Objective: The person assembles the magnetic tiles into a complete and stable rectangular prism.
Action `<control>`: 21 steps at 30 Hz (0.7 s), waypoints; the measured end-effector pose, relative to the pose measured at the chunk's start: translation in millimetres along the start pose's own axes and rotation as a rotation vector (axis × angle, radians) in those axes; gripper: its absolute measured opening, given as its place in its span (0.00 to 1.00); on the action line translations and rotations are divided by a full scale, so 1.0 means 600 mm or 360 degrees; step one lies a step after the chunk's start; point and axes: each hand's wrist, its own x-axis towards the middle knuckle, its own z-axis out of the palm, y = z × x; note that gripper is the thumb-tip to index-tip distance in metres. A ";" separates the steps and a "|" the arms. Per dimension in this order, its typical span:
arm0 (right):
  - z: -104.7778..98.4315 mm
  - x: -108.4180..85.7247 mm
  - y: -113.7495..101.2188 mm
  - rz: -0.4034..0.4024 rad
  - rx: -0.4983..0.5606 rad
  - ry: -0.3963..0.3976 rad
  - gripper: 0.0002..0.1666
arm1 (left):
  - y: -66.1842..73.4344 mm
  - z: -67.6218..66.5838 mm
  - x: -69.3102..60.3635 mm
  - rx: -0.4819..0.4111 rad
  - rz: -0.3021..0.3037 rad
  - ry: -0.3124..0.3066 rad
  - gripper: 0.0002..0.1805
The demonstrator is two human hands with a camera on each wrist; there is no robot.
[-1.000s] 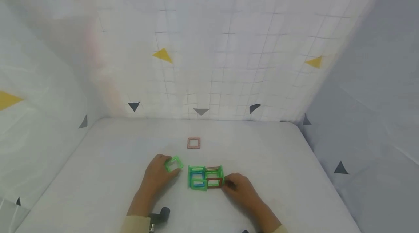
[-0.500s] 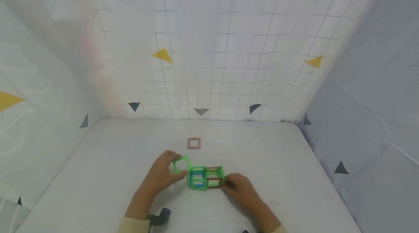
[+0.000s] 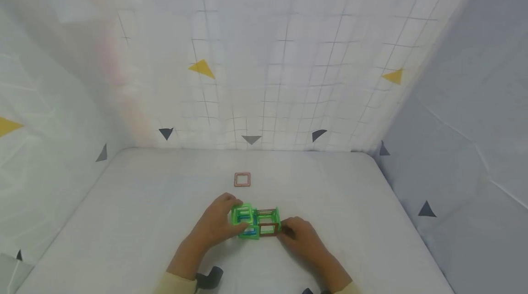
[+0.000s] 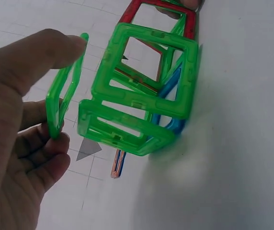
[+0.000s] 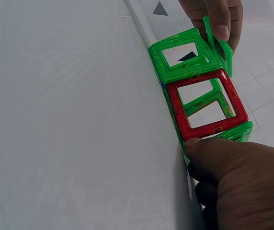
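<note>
My left hand (image 3: 212,227) pinches a green square magnetic tile (image 4: 53,112) between thumb and fingers. In the left wrist view the tile stands on edge beside the left end of a box-like structure of magnetic tiles (image 4: 103,67), with a gap between them. Green, blue and red open-frame tiles form that structure on the table. A green tile (image 4: 127,140) leans outward at its left end. My right hand (image 3: 303,239) holds the right end, the thumb at the lower corner of the red tile (image 5: 179,111); its other fingers are partly hidden.
A loose reddish square tile (image 3: 235,180) lies flat on the white table (image 3: 330,184) behind the structure. White sheeting (image 3: 297,78) with yellow and dark triangles rises at the back and sides. A dark wrist mount (image 3: 210,279) sits below my left hand.
My left hand has moved right with the green tile, from beside the structure to above its left end. The right hand stays at the right end. The head view has shifted slightly.
</note>
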 end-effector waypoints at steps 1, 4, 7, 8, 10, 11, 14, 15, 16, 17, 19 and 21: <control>0.000 0.000 0.001 -0.0003 -0.0005 0.0001 0.12 | 0.001 0.001 0.001 0.0006 0.0012 -0.0001 0.31; 0.001 0.001 0.003 -0.0014 -0.0020 0.0015 0.11 | 0.002 0.005 0.006 0.0019 0.0051 0.0004 0.32; 0.002 0.001 0.004 -0.0032 -0.0021 0.0027 0.11 | 0.000 0.010 0.011 0.0050 0.0084 0.0009 0.31; 0.002 0.001 0.004 -0.0031 -0.0021 0.0025 0.11 | 0.000 0.012 0.012 0.0052 0.0093 0.0008 0.31; 0.003 0.002 0.003 -0.0020 -0.0013 0.0016 0.11 | -0.001 0.015 0.013 0.0069 0.0105 0.0010 0.31; 0.003 0.002 0.003 -0.0017 -0.0007 0.0009 0.12 | -0.001 0.016 0.013 0.0074 0.0109 0.0010 0.31; 0.002 0.002 0.002 0.0006 -0.0005 -0.0011 0.12 | 0.001 0.018 0.012 0.0092 0.0117 0.0016 0.31; 0.002 0.002 0.002 0.0005 -0.0008 -0.0013 0.12 | 0.002 0.019 0.012 0.0101 0.0118 0.0019 0.32; 0.002 0.003 0.002 0.0000 -0.0007 -0.0012 0.12 | 0.002 0.019 0.012 0.0109 0.0120 0.0020 0.32; 0.001 0.003 0.003 -0.0005 -0.0008 -0.0009 0.12 | 0.003 0.019 0.012 0.0114 0.0118 0.0019 0.31; 0.001 0.003 0.004 -0.0022 -0.0012 -0.0002 0.11 | 0.005 0.019 0.012 0.0122 0.0115 0.0011 0.31; 0.001 0.002 0.005 -0.0032 -0.0012 0.0004 0.11 | 0.006 0.019 0.013 0.0122 0.0111 0.0000 0.31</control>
